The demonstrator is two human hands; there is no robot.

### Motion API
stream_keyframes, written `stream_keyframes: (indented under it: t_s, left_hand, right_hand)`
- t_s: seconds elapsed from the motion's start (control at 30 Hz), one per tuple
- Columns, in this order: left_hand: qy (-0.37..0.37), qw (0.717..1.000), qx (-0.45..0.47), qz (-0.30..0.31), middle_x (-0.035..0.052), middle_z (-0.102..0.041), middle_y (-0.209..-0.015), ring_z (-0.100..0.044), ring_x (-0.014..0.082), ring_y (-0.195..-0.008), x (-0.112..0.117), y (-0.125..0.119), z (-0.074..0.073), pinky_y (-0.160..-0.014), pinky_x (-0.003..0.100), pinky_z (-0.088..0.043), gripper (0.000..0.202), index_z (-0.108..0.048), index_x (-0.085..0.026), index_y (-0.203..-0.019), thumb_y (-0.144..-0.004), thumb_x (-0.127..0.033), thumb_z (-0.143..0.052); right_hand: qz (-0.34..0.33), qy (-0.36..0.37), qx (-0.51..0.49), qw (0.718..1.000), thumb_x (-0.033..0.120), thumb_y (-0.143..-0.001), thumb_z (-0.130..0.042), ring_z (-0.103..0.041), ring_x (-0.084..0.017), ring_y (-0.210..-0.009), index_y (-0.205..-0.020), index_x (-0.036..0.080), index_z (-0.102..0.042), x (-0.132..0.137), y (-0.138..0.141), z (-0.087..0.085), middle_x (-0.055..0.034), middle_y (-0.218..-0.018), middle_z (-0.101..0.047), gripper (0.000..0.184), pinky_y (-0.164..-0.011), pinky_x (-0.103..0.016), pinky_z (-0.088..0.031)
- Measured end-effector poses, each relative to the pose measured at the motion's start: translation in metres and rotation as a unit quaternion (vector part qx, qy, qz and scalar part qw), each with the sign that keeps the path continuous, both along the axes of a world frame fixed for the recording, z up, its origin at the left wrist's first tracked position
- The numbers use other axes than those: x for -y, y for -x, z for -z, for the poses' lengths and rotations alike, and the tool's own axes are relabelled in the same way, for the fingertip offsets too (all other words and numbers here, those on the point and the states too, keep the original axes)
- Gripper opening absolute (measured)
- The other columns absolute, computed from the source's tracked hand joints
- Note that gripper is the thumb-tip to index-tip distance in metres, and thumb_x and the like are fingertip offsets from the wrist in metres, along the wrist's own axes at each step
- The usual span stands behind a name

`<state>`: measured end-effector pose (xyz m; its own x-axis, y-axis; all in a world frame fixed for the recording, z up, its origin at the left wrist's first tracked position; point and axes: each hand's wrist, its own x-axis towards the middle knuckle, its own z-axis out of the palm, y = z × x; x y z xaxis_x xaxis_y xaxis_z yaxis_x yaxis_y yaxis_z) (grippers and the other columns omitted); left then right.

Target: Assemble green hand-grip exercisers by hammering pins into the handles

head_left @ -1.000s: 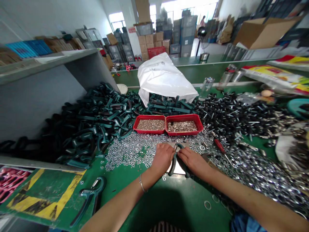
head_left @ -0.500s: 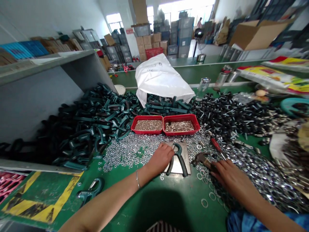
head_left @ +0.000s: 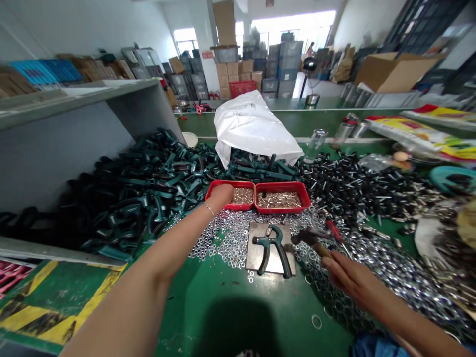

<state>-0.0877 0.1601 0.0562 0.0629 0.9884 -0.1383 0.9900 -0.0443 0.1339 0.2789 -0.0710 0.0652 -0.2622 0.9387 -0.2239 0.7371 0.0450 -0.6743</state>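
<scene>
My left hand reaches forward over the left compartment of a divided red tray, with its fingers curled at the tray's edge and partly hidden. A dark green hand grip trainer lies on a steel plate, touched by neither hand. My right hand is to the right of the plate, its fingers around the wooden handle of a small hammer. Silver nuts surround the plate, and short metal parts fill both tray compartments.
A large heap of dark green grip handles lies to the left. Black knobs with screws lie to the right, near a red-handled screwdriver. Behind stand a white plastic bag and a glass jar.
My left hand has left the grip trainer and moved forward to the red tray. The trainer stays on the plate. The hammer head has moved up the picture, with my right hand at its handle.
</scene>
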Motion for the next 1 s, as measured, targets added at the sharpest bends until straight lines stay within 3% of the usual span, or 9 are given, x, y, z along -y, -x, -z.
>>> stream_keyframes:
  t_s: [0.1,0.23,0.3,0.4,0.5,0.57,0.7,0.87,1.0]
  left_hand:
    - [-0.034,0.999,-0.012,0.006,0.0217,-0.072,-0.094,-0.067,0.03,-0.095,-0.003,0.001,0.007,-0.084,0.034,-0.05,0.02,-0.072,-0.006,-0.095,-0.082,-0.017,-0.061]
    - [-0.091,0.996,0.005,0.012,0.0196,-0.071,-0.101,-0.066,0.0275,-0.097,0.005,0.011,0.011,-0.086,0.033,-0.048,0.023,-0.072,-0.009,-0.097,-0.087,-0.017,-0.053]
    - [-0.115,0.993,0.024,0.01,0.0167,-0.072,-0.099,-0.066,0.0261,-0.095,0.005,0.019,0.013,-0.084,0.032,-0.048,0.023,-0.071,-0.012,-0.098,-0.089,-0.018,-0.051]
    - [-0.143,0.988,0.061,0.017,0.0117,-0.072,-0.099,-0.065,0.0227,-0.094,0.001,0.026,0.018,-0.086,0.03,-0.047,0.024,-0.071,-0.016,-0.099,-0.09,-0.017,-0.049]
    - [-0.164,0.981,0.094,0.03,0.0096,-0.071,-0.102,-0.063,0.0205,-0.097,0.0,0.023,0.019,-0.092,0.029,-0.046,0.026,-0.071,-0.016,-0.099,-0.089,-0.013,-0.047]
    - [-0.181,0.977,0.109,0.034,0.0094,-0.069,-0.104,-0.062,0.0198,-0.1,0.005,0.017,0.016,-0.096,0.03,-0.045,0.027,-0.07,-0.015,-0.101,-0.09,-0.013,-0.046]
    - [-0.213,0.954,0.204,0.054,0.0071,-0.068,-0.104,-0.061,0.0191,-0.102,0.019,0.012,0.014,-0.098,0.031,-0.044,0.023,-0.07,-0.016,-0.099,-0.088,-0.013,-0.05]
    - [-0.192,0.94,0.283,0.002,0.0057,-0.071,-0.091,-0.065,0.0176,-0.088,0.028,0.011,0.016,-0.087,0.029,-0.05,0.013,-0.069,-0.015,-0.089,-0.084,-0.013,-0.057]
    - [-0.132,0.894,0.426,0.03,0.0041,-0.071,-0.088,-0.066,0.0159,-0.079,0.061,-0.025,0.019,-0.075,0.027,-0.051,0.014,-0.067,-0.015,-0.092,-0.086,-0.027,-0.063]
  right_hand:
    - [0.003,-0.055,-0.003,0.998,0.052,-0.098,-0.031,-0.06,-0.023,-0.062,-0.086,0.029,-0.052,-0.01,0.033,-0.014,-0.0055,-0.072,-0.065,0.034,-0.06,-0.034,-0.044]
    - [-0.06,-0.041,0.054,0.996,0.051,-0.096,-0.037,-0.062,-0.025,-0.064,-0.087,0.025,-0.053,-0.036,0.058,-0.003,-0.0068,-0.071,-0.066,0.032,-0.06,-0.033,-0.041]
    - [-0.085,-0.006,0.046,0.995,0.052,-0.097,-0.035,-0.061,-0.023,-0.061,-0.083,0.025,-0.052,-0.046,0.061,0.005,-0.005,-0.068,-0.065,0.035,-0.059,-0.031,-0.041]
    - [-0.055,-0.012,0.016,0.998,0.053,-0.099,-0.029,-0.06,-0.021,-0.061,-0.084,0.025,-0.051,-0.049,0.06,0.01,-0.0037,-0.067,-0.063,0.039,-0.06,-0.031,-0.041]
    - [-0.04,-0.028,0.034,0.998,0.055,-0.095,-0.039,-0.06,-0.023,-0.062,-0.089,0.024,-0.054,-0.045,0.056,0.015,-0.0052,-0.069,-0.064,0.035,-0.06,-0.032,-0.042]
    - [-0.047,0.032,-0.005,0.998,0.057,-0.094,-0.041,-0.057,-0.02,-0.056,-0.086,0.024,-0.055,-0.043,0.051,0.02,-0.003,-0.063,-0.061,0.037,-0.054,-0.03,-0.041]
    - [0.055,0.197,-0.157,0.966,0.066,-0.093,-0.036,-0.036,-0.01,-0.033,-0.084,0.024,-0.052,-0.032,0.039,0.027,0.0054,-0.051,-0.049,0.046,-0.033,-0.022,-0.027]
    - [0.204,0.186,-0.313,0.909,0.065,-0.09,-0.048,-0.029,-0.006,-0.032,-0.089,0.023,-0.051,-0.006,0.038,0.032,0.0085,-0.051,-0.046,0.042,-0.028,-0.016,-0.026]
    - [0.236,0.191,-0.369,0.878,0.062,-0.092,-0.05,-0.025,-0.004,-0.032,-0.088,0.022,-0.052,0.005,0.039,0.04,0.0097,-0.049,-0.043,0.04,-0.027,-0.013,-0.027]
